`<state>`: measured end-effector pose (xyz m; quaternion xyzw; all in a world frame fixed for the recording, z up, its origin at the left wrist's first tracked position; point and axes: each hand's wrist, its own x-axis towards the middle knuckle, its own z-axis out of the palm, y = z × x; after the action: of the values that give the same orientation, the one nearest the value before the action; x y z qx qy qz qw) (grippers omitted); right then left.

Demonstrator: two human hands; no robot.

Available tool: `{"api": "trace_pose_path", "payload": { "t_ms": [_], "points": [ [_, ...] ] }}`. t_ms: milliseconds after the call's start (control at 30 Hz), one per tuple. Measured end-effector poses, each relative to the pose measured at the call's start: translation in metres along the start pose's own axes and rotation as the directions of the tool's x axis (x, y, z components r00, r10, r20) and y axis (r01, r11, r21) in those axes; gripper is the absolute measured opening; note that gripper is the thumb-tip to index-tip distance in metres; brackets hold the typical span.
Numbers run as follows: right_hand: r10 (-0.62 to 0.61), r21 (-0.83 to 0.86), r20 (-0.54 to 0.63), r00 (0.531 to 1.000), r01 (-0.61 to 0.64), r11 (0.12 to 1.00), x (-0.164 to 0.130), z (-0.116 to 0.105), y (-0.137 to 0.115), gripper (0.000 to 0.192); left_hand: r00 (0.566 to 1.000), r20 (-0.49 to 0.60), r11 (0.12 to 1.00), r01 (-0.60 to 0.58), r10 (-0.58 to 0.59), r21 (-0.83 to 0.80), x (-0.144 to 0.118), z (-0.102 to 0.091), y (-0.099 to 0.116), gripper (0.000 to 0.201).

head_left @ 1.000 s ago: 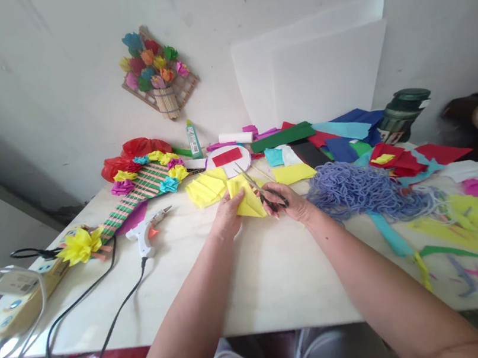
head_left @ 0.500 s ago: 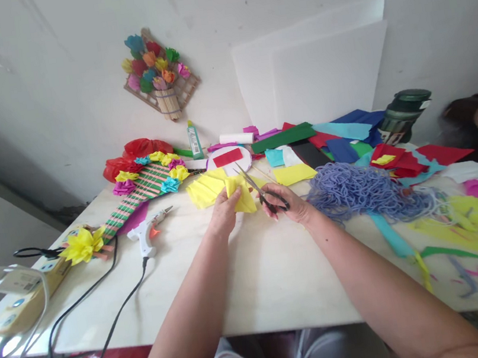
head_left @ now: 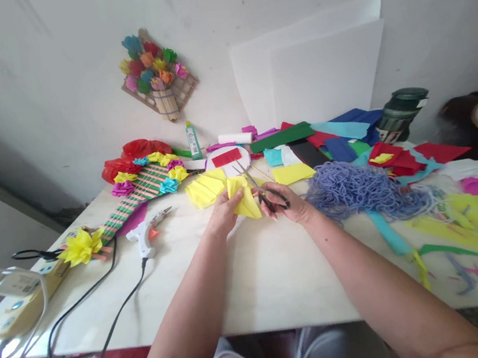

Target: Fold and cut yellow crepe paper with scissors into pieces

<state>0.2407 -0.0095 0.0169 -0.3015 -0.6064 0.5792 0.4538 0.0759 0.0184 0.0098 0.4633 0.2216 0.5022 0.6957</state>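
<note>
Between the thumb and fingers of my left hand (head_left: 223, 212) is a folded piece of yellow crepe paper (head_left: 245, 200). My right hand (head_left: 286, 203) is closed around the black handles of a pair of scissors (head_left: 263, 191). The blades point up and to the left, just beside the right edge of the held paper, and look slightly parted. Whether they touch the paper I cannot tell. Behind my left hand lie more yellow paper pieces (head_left: 205, 189), near a white disc (head_left: 241, 164) with a red strip (head_left: 225, 157) on it.
A white glue gun (head_left: 141, 236) with a black cord lies left, near a power strip (head_left: 28, 303) and a flower-trimmed woven piece (head_left: 145, 184). To the right are tangled purple yarn (head_left: 352, 189), colored paper scraps and a dark green bottle (head_left: 402, 113). A glue bottle (head_left: 192, 141) stands by the wall.
The held yellow paper has turned a little in my left hand, its lower corner swinging right toward the scissors. The scissors stay in almost the same place.
</note>
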Motion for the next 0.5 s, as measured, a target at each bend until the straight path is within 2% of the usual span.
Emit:
{"api": "trace_pose_path", "payload": {
  "t_ms": [200,400,500],
  "points": [
    [0.048,-0.074,-0.087,0.995,-0.055,0.996,0.0021,0.0043,-0.0039,0.028,0.998,-0.050,0.996,0.044,-0.049,-0.080,0.0013,0.0002,-0.0010,0.029],
    [-0.037,-0.124,-0.086,0.996,0.027,0.992,0.0036,0.0042,0.0009,0.037,0.989,-0.105,0.979,0.083,-0.104,-0.187,0.0030,0.0018,-0.0025,0.020],
    [-0.022,-0.261,-0.158,0.987,-0.020,0.965,0.0046,0.0031,0.0043,0.036,0.985,-0.113,0.971,0.101,-0.128,-0.218,0.0039,0.0026,-0.0039,0.020]
  ]
}}
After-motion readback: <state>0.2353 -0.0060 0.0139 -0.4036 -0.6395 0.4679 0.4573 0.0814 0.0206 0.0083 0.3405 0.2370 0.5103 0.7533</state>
